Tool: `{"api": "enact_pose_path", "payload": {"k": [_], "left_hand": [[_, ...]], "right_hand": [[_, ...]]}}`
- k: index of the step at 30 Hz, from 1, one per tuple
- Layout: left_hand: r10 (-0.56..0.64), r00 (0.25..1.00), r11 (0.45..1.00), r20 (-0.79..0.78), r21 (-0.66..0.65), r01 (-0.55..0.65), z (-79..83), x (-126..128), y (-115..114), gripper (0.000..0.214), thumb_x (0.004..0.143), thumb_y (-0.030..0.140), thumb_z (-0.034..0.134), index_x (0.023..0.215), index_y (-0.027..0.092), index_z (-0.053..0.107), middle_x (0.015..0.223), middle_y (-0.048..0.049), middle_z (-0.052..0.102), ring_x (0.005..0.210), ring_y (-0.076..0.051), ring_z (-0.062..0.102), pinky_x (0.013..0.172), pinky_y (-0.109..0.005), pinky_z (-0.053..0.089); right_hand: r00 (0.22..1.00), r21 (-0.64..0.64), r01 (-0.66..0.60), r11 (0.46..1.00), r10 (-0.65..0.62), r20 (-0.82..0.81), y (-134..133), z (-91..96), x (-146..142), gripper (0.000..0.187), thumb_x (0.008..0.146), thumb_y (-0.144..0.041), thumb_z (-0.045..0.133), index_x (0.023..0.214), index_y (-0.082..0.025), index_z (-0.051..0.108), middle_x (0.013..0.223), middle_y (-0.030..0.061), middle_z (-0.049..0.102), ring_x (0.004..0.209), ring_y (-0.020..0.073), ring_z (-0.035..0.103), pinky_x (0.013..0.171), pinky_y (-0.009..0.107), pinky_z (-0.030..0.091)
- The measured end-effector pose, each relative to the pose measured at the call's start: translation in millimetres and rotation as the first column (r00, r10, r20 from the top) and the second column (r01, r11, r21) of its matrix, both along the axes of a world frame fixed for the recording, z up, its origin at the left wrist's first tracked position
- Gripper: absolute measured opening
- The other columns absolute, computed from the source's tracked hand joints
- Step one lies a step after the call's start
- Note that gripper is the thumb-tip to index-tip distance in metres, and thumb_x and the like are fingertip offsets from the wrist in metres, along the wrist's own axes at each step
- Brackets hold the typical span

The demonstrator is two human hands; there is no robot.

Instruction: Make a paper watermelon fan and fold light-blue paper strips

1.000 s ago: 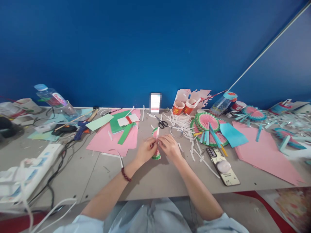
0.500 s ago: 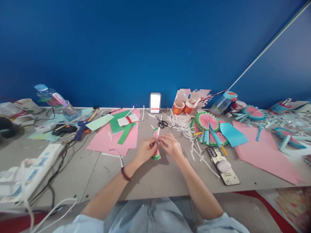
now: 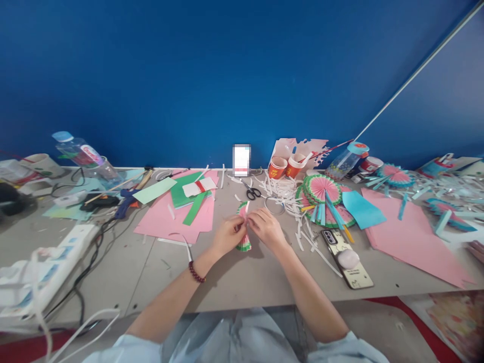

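Both my hands meet over the middle of the grey table (image 3: 234, 282). My left hand (image 3: 227, 235) and my right hand (image 3: 265, 228) pinch a small pleated paper fan (image 3: 244, 244), pink with green and white edges, folded into a narrow bundle. A thin white strip sticks up from the bundle between my fingertips. A dark red bead bracelet (image 3: 195, 272) is on my left wrist.
Black scissors (image 3: 252, 191) lie behind my hands among white paper strips. Pink and green sheets (image 3: 177, 212) lie at left, finished round fans (image 3: 321, 194) and a phone (image 3: 346, 258) at right, more pink paper (image 3: 412, 237) beyond. Orange cups (image 3: 287, 167), a bottle (image 3: 81, 154) and a power strip (image 3: 45, 267) also stand about.
My hands have shifted only slightly, working at the top of the folded fan; the bundle has tilted a little and sits marginally lower.
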State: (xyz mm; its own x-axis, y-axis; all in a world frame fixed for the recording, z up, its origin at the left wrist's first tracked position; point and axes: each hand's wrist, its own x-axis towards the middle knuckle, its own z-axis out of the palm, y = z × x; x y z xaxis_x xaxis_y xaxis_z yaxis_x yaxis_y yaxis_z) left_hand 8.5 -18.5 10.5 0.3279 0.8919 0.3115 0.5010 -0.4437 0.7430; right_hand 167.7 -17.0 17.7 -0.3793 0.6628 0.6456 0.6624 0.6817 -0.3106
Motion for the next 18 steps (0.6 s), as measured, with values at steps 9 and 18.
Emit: {"api": "enact_pose_path", "payload": {"k": [9, 18], "left_hand": [[-0.025, 0.999, 1.000, 0.030, 0.011, 0.024, 6.1, -2.1, -1.2, 0.024, 0.086, 0.019, 0.044, 0.065, 0.018, 0.053, 0.065, 0.0008, 0.054, 0.063, -0.012, 0.050, 0.060, -0.023, 0.037], [-0.035, 0.999, 0.999, -0.014, 0.033, 0.036, 7.4, -2.7, -1.0, 0.019, 0.086, 0.017, 0.044, 0.071, 0.019, 0.056, 0.071, -0.0009, 0.057, 0.069, -0.014, 0.053, 0.065, -0.025, 0.040]], "right_hand": [[0.989, -0.109, -0.072, 0.991, 0.057, -0.137, 0.7, -5.2, 3.0, 0.021, 0.090, -0.015, 0.045, 0.093, -0.021, 0.064, 0.091, 0.0053, 0.068, 0.087, 0.0176, 0.058, 0.081, 0.033, 0.048], [0.978, -0.144, -0.069, 0.987, 0.038, -0.205, 1.0, -2.2, 3.4, 0.018, 0.090, -0.019, 0.048, 0.090, -0.021, 0.066, 0.088, 0.0056, 0.068, 0.085, 0.0184, 0.060, 0.079, 0.035, 0.049]]}}
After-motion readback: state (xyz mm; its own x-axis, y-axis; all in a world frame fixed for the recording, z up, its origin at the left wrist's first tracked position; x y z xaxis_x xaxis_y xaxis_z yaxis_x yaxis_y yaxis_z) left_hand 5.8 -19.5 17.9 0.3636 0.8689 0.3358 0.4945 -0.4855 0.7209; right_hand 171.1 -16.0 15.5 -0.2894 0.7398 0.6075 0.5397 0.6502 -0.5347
